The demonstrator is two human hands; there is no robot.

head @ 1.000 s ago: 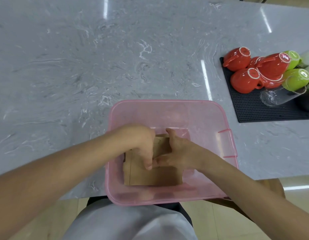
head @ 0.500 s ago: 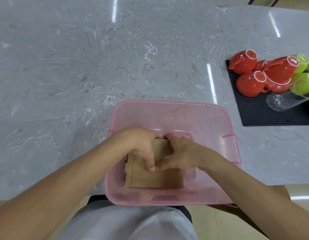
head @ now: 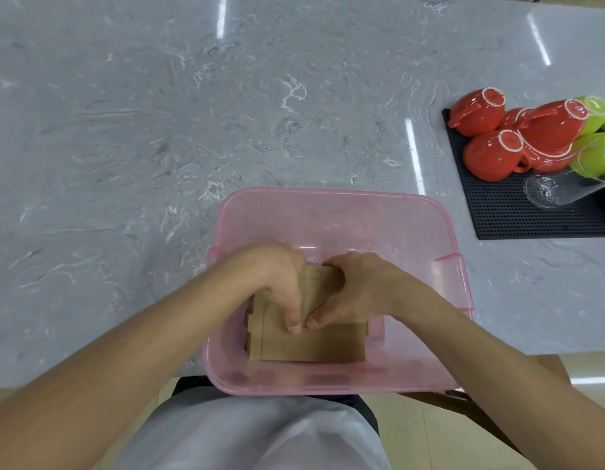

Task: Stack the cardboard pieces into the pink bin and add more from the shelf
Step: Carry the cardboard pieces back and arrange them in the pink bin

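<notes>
A translucent pink bin (head: pixel 328 195) stands at the near edge of the grey marble counter (head: pixel 151 130), overhanging it slightly toward me. Flat brown cardboard pieces (head: pixel 311 347) lie stacked on its floor, toward the near left. Both of my hands are down inside the bin on top of the stack. My left hand (head: pixel 277 279) and my right hand (head: pixel 357 286) meet fingertip to fingertip, curled on the top cardboard piece, which rises a little between them. The far part of the stack is hidden under my hands. No shelf is in view.
At the right, a black rubber mat (head: pixel 497 218) carries upturned red cups (head: pixel 487 157), green cups (head: pixel 596 157) and a clear glass (head: pixel 548 193) lying on its side. The counter's front edge runs level with the bin's near side, with floor below.
My hands have stayed on the cardboard in the bin, drawing slightly closer together. The view has tilted so the bin sits a little lower in the picture.
</notes>
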